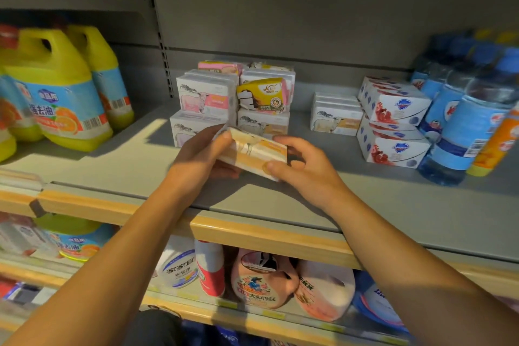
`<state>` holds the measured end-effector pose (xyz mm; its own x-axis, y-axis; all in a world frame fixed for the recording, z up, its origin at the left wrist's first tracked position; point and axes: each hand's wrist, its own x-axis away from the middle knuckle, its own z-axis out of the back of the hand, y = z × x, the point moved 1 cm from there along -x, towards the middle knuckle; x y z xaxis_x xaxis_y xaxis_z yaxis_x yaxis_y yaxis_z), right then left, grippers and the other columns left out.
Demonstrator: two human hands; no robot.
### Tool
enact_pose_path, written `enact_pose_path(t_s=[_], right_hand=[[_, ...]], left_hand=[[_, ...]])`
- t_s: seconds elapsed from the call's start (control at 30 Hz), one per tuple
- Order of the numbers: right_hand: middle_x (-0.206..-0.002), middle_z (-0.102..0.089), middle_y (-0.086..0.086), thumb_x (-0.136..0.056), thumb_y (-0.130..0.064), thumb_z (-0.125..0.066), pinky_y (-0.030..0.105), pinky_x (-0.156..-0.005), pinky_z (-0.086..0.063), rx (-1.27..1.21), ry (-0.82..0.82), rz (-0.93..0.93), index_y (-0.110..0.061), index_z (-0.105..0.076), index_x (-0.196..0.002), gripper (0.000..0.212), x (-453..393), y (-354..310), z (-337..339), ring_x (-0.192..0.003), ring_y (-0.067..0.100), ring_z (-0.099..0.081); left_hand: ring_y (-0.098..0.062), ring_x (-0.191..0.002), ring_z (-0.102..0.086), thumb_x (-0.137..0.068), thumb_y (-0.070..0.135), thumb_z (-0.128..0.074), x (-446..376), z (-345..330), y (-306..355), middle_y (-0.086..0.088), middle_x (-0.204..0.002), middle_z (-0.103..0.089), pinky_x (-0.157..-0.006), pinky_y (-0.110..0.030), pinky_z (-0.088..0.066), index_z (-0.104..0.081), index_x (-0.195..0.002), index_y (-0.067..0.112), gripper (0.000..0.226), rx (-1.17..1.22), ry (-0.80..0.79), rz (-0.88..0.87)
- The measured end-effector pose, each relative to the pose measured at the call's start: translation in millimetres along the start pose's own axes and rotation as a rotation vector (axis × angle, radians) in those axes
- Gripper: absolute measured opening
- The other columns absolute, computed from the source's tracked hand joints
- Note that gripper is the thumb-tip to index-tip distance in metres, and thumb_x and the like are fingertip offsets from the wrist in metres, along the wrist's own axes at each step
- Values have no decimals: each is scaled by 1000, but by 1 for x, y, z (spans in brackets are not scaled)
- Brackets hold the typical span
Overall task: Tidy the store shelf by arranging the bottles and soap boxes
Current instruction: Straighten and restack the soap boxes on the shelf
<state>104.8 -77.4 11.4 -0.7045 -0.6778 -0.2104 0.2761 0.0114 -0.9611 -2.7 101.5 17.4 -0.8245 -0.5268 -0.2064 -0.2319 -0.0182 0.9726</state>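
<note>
Holding one soap box (252,156) mid-frame, left hand (196,157) and right hand (306,166) both gripping it, ready for stacking.

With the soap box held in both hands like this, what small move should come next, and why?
Probably carry the soap box, held by the left hand and right hand, right onto the low white stack. Its orange-and-white print looks like that stack's, and the stack sits lower than the neighbouring ones.
</note>
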Motion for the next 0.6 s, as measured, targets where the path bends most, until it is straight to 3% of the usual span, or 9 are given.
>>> enact_pose_path(t_s=[0.07, 0.17, 0.23, 0.37, 0.43, 0.6], right_hand=[[-88, -73, 0, -82, -40, -67, 26, -61, -56, -50, 40, -76, -25, -68, -105, 27, -2, -1, 1, -74, 16, -71], [-69, -71, 8, -75, -68, -50, 28, -52, -50, 19, 42, -157, -21, -69, -101, 57, -3, -4, 3, -59, 19, -65], [-70, -71, 12, -71, -76, -44, 28, -49, -48, 43, 41, -205, -21, -69, -101, 67, -5, -4, 5, -55, 19, -62], [-73, -71, 16, -83, -73, -38, 27, -48, -47, 57, 25, -232, -21, -71, -98, 63, -8, -5, 4, -53, 19, -61], [-76, -72, 16, -88, -71, -38, 27, -49, -48, 50, 21, -232, -22, -70, -100, 60, -8, -5, 4, -55, 18, -62], [-80, -74, 12, -80, -73, -39, 28, -53, -49, 52, 15, -229, -23, -69, -102, 63, -7, -5, 4, -57, 18, -64]], left_hand=[[-30, -91, -70, -78, 43, -69, 3, 1, 0, -9, -104, -72, -72, -39, -59, -68, -107, 20, 37, -68, -63, -55], [-13, -93, -70, -91, 30, -66, 6, 1, 1, -1, -112, -70, -67, -31, -60, -65, -120, 17, 31, -232, -84, -126], [-18, -77, -72, -93, 30, -61, 7, -1, 2, -7, -98, -74, -57, -27, -58, -69, -111, 13, 26, -253, -59, -119], [-26, -58, -68, -93, 31, -59, 9, -3, 3, -12, -76, -73, -48, -27, -53, -70, -104, 4, 31, -267, -44, -120], [-26, -58, -68, -95, 30, -59, 8, -3, 3, -11, -77, -73, -48, -27, -53, -70, -104, 5, 29, -277, -44, -116], [-25, -60, -68, -96, 30, -58, 8, -3, 3, -13, -81, -74, -50, -26, -54, -70, -105, 7, 27, -300, -35, -108]])
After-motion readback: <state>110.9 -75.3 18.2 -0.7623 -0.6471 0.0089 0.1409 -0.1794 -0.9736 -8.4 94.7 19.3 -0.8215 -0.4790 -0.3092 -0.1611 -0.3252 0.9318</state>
